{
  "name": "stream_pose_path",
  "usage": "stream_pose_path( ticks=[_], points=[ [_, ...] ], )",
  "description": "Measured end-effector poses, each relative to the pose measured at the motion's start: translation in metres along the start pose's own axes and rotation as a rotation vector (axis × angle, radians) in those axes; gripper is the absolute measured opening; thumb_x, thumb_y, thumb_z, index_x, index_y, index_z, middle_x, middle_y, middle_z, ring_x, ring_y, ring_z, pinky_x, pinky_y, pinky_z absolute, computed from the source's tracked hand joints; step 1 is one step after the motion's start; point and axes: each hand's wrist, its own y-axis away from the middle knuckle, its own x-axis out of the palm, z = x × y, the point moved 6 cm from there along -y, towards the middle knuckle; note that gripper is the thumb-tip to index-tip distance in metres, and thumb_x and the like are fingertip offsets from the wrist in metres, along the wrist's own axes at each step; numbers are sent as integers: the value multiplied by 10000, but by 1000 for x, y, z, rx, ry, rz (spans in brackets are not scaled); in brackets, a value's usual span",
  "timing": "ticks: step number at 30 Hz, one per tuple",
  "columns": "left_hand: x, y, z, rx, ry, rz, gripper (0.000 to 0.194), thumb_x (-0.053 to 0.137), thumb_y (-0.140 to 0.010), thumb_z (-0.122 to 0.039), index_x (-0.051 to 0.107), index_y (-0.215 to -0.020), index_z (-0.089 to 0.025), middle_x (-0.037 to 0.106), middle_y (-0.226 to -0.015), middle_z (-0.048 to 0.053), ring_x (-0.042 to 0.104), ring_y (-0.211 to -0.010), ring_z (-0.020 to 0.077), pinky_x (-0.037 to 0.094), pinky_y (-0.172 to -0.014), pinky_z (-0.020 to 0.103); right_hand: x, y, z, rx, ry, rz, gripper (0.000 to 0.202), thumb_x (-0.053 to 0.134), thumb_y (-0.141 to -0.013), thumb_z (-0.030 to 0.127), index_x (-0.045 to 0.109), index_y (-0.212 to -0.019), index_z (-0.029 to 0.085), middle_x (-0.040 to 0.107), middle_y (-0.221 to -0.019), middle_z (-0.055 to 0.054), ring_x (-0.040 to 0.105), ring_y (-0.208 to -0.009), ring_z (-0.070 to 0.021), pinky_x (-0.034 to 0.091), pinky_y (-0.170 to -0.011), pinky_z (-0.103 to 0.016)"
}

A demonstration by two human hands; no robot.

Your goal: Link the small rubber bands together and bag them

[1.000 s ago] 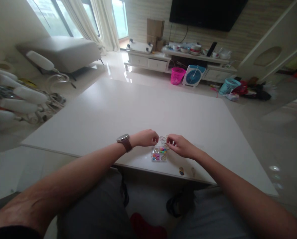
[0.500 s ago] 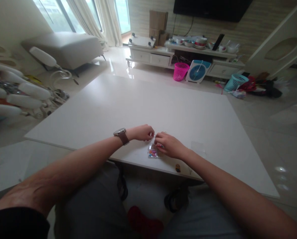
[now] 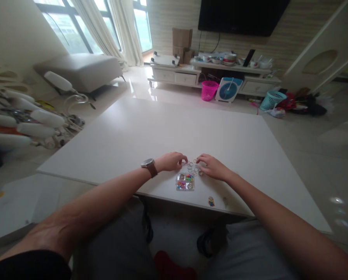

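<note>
My left hand (image 3: 174, 161) and right hand (image 3: 214, 167), half-open, no hold visible, flank rings (image 3: 189, 169); box (image 3: 185, 189) at their 6 o'clock, within reach.

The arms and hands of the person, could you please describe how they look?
The left arm has a black sleeve and wristwatch with rounded silvery case and brown strap. The right arm shows no sleeve. Left hand and right hand wear no gloves.

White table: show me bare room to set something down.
On the white table, the widest bare patch runs from the left hand and right hand to the far edge. Another lies between the watch and the left edge. Crowded: between the hands, where loose rings lie, and just nearer, at the divided box.
</note>
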Motion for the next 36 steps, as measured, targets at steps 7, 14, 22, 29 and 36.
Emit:
stream_pose_path(
  ticks=[7,14,22,29,36],
  points=[
    [2,1,-1,-10,-41,-10,357,520,-795,-157,695,-1079,-283,681,-965,20,618,-846,162,453,-734,246,16,-1,9,-81,13,49,210,599,-836,138,715,-1001,196,635,-1192,-115,564,-1129,-250,453,-997,-415],
    [0,1,8,-43,-18,-14,202,554,-808,-203,708,-933,-236,690,-891,18,613,-800,158,435,-688,241,18,0,17,-102,31,67,238,580,-860,148,694,-1062,199,636,-1165,-109,560,-1100,-248,462,-980,-426],
    [-1,-2,16,-27,-31,-28,137,597,-804,-248,718,-852,-206,664,-946,49,609,-821,169,443,-705,257,18,-1,23,-111,45,77,222,578,-852,145,659,-1054,186,612,-1234,-107,540,-1133,-250,451,-999,-431],
    [-6,-2,13,-11,8,-79,161,571,-824,-241,721,-872,-204,697,-878,38,614,-804,163,441,-721,253,21,1,25,-126,56,73,259,563,-858,141,665,-1095,171,646,-1184,-112,554,-1107,-246,464,-986,-418],
    [-11,0,6,-56,7,-103,150,564,-821,-217,707,-868,-212,707,-844,22,597,-727,139,395,-636,236,17,3,30,-128,49,77,289,542,-812,76,653,-1064,163,627,-1203,-116,542,-1125,-240,459,-998,-408]
  ],
)
